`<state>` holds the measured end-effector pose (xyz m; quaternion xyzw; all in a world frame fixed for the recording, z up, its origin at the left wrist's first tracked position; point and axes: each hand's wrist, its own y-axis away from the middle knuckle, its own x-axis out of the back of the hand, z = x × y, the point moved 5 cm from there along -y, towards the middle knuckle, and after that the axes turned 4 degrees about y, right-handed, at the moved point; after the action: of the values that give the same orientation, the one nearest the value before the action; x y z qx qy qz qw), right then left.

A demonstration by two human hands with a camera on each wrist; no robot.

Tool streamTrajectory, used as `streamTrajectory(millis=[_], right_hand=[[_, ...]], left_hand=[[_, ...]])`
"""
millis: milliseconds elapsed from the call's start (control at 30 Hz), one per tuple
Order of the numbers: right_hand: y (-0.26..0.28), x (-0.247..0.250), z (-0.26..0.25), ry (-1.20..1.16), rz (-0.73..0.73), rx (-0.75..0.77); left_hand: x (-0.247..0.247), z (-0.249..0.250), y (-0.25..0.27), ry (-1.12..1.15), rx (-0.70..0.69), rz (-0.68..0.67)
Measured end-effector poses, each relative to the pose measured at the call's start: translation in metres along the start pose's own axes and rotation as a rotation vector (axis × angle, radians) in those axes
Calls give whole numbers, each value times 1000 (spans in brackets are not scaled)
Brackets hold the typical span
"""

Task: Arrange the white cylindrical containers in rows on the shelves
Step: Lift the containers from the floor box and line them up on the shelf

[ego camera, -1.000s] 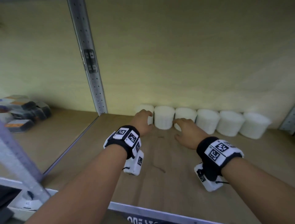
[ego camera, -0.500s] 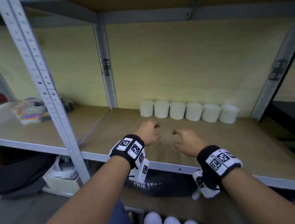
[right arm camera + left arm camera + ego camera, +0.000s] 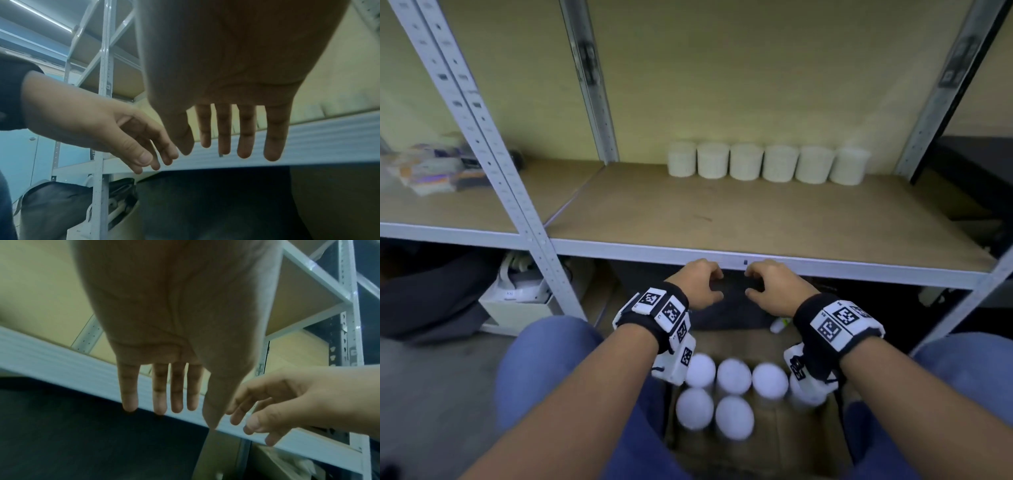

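Left hand [image 3: 700, 284] and right hand [image 3: 770, 291] hang empty, fingers loosely spread, at the shelf [image 3: 756, 219] lip. Six containers [image 3: 763, 162] line the back at 12 o'clock; more wait in the box [image 3: 801, 442] at 6. Best drop both hands straight down, grip one each upright, then start a second row.

The left hand [image 3: 174, 321] hangs empty, fingers [image 3: 176, 389] straight, before the shelf's white front edge [image 3: 61, 365]. The right hand [image 3: 298, 399], loosely curled, hovers just beside it.
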<state>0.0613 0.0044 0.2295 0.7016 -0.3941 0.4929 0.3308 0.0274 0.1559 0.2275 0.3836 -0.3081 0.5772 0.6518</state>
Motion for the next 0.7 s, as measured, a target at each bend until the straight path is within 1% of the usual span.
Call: streamTrajectory(millis=[67, 267, 400, 567, 700], right_hand=[[1, -22, 8, -9, -51, -18], [-5, -106, 33, 13, -265, -59], [-7, -165, 43, 21, -401, -100], [-3, -228, 54, 58, -509, -108], [4, -274, 60, 96, -602, -120]], left_hand=[[-21, -10, -2, -3, 31, -45], [-86, -51, -9, -7, 144, -180], [-135, -83, -10, -22, 247, -287], [-188, -117, -15, -134, 285, -430], [-227, -138, -15, -139, 352, -536]])
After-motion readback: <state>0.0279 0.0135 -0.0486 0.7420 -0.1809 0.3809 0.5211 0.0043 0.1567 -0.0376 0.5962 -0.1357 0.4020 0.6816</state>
